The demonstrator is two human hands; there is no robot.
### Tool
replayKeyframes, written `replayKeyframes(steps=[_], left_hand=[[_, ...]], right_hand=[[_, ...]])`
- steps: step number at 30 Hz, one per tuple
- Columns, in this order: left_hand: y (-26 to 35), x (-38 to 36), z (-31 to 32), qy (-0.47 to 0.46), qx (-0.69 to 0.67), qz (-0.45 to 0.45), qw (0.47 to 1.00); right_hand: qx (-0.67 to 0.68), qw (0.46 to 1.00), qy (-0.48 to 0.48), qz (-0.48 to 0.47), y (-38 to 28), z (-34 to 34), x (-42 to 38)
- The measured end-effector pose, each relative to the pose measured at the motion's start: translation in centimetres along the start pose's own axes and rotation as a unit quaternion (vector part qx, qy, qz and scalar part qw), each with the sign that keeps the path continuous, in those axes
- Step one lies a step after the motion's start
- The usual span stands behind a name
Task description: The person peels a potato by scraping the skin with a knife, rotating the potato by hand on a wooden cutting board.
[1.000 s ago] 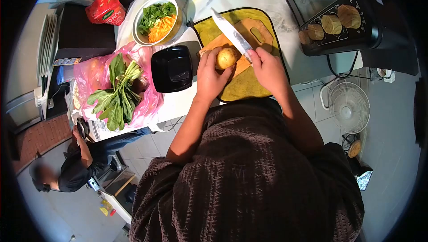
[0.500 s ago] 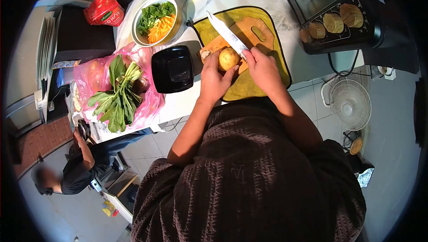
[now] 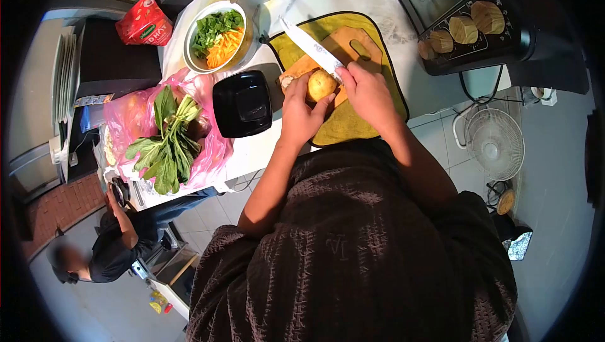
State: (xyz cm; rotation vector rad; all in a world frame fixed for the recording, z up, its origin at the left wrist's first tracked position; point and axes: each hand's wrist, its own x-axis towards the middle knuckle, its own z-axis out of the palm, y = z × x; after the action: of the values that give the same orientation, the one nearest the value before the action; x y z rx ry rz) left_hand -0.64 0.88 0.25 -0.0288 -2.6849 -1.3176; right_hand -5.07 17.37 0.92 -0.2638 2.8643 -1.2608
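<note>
My left hand (image 3: 301,112) has its fingers and thumb closed around a round yellow potato (image 3: 321,85), steadying it on the wooden cutting board (image 3: 343,43). In my right hand (image 3: 370,95) is a knife (image 3: 310,45) with a pale blade that points up and to the left, just beyond the potato. The fingers hide its handle. A small pale piece (image 3: 287,81) lies at the board's left end, by my left fingertips. Under the board is a yellow-green cloth (image 3: 343,129) with a dark edge.
Left of the board stand a black square bowl (image 3: 220,106) and a white bowl (image 3: 188,52) of chopped greens and orange shreds. Leafy greens (image 3: 170,147) lie on a pink bag (image 3: 217,147). A black appliance (image 3: 520,49) is at right. Another person (image 3: 123,247) works at far left.
The knife blade has swung slightly to the left, its tip farther left over the cloth. My left hand keeps its hold on the potato. The whole view has shifted a little.
</note>
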Motion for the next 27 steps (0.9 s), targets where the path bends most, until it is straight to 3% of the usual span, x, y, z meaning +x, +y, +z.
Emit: replayKeyframes(steps=[4,6,9,15,18,21,25,27], left_hand=[[0.3,-0.4,0.1,0.000,-0.010,-0.002,1.000],[0.2,-0.6,0.2,0.038,0.034,0.039,0.998],[-0.1,-0.2,-0.1,0.076,0.057,0.022,0.995],[-0.4,-1.1,0.3,0.041,0.047,-0.001,0.998],[-0.9,-1.5,0.7,0.054,0.023,0.035,0.998],[-0.8,-1.9,0.4,0.050,0.116,0.065,0.990],[-1.0,-2.0,0.3,0.000,0.061,0.061,0.996],[-0.2,-2.4,0.7,0.032,-0.147,-0.082,0.985]], right_hand=[[-0.033,0.999,0.003,0.016,1.6,0.3,0.0],[-0.020,0.999,0.002,0.035,1.5,-0.3,-0.6],[0.022,0.997,-0.002,0.074,0.2,-1.7,-1.0],[0.052,0.994,-0.030,0.092,-0.4,-1.7,-1.1],[0.050,0.993,-0.053,0.096,-0.5,-1.2,-1.4],[0.051,0.993,-0.066,0.089,-0.1,-0.6,-1.6],[0.042,0.993,-0.065,0.088,0.0,-0.7,-1.7],[0.049,0.993,-0.066,0.088,-0.5,-1.3,-1.6]])
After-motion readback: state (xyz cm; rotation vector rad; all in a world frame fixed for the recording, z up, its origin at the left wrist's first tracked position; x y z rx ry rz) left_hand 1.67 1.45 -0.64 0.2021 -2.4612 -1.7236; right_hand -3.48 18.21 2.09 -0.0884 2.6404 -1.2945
